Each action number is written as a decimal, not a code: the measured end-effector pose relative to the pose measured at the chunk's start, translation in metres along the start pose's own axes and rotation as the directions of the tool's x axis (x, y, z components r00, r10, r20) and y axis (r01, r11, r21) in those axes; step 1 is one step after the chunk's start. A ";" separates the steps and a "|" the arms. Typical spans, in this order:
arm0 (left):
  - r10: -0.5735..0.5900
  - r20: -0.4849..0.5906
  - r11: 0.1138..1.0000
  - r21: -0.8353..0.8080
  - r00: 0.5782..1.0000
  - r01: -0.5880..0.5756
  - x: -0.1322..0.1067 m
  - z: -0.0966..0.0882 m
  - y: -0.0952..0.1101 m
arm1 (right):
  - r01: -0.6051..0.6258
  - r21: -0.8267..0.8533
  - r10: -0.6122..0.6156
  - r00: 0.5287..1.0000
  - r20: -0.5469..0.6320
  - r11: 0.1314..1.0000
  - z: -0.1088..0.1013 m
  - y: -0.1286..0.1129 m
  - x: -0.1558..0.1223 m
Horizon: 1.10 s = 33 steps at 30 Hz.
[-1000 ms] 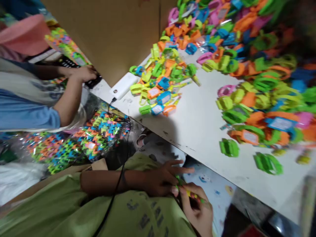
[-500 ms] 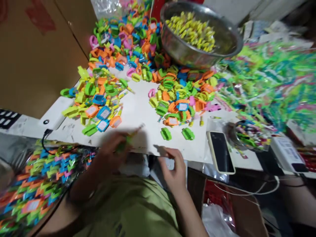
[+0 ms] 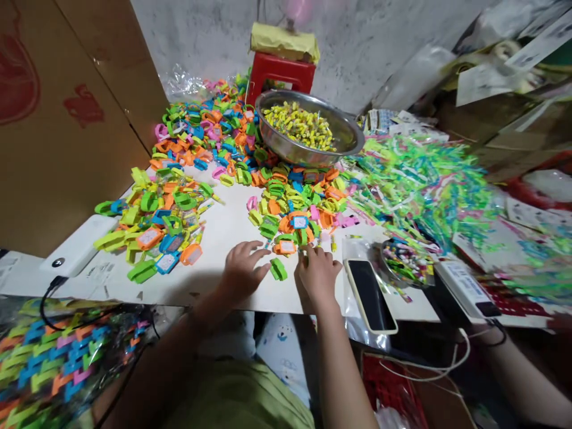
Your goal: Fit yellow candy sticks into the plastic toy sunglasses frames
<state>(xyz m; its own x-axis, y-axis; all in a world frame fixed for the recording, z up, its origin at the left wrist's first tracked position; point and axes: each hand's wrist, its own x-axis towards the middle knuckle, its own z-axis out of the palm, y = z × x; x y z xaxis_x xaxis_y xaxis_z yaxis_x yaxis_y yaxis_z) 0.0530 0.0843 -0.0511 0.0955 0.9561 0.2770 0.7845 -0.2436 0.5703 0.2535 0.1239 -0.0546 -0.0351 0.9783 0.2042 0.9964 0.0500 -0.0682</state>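
My left hand (image 3: pixel 243 268) reaches over the white table top with fingers apart, and nothing shows in it. Just right of its thumb lies a green toy watch band (image 3: pixel 277 269). My right hand (image 3: pixel 318 275) is lowered at the near edge of the middle pile of colourful toy watches (image 3: pixel 286 223). Its fingers are curled down, and whatever lies under the fingertips is hidden. An orange toy watch (image 3: pixel 285 246) with a pale face rests between the two hands. Further left sits another heap of toy watches (image 3: pixel 172 243) mixed with thin yellow sticks.
A steel bowl (image 3: pixel 308 156) of small yellow pieces stands behind the piles. A phone (image 3: pixel 372 298), a small dish of beads (image 3: pixel 404 262) and a white box (image 3: pixel 467 289) lie at right. Bright strips (image 3: pixel 424 173) cover the back right. A cardboard box (image 3: pixel 75 137) stands left.
The view has tilted up. My left hand has moved right and no longer shows the blurred green piece and thin stick. My right hand has moved forward from the table edge to the pile.
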 end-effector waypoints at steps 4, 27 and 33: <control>0.006 0.065 0.995 -0.102 0.998 0.000 0.025 0.024 0.012 | 0.102 0.002 -0.102 0.994 0.046 0.995 0.003 -0.001 0.004; -0.243 0.267 0.369 -0.864 0.933 0.344 -0.036 -0.020 0.014 | 0.246 0.886 -0.184 0.965 -0.186 0.394 -0.037 -0.042 -0.108; -0.244 0.333 0.373 -0.834 0.911 0.406 -0.042 -0.018 0.013 | 0.342 0.801 -0.275 0.934 -0.229 0.492 -0.030 -0.041 -0.110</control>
<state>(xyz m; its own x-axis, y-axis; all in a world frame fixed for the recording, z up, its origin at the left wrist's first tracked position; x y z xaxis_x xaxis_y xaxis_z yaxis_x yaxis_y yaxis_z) 0.0481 0.0380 -0.0414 0.0995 0.9844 -0.1449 -0.1796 0.1610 0.9705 0.2183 0.0079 -0.0447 -0.2894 0.8535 0.4333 0.4168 0.5198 -0.7457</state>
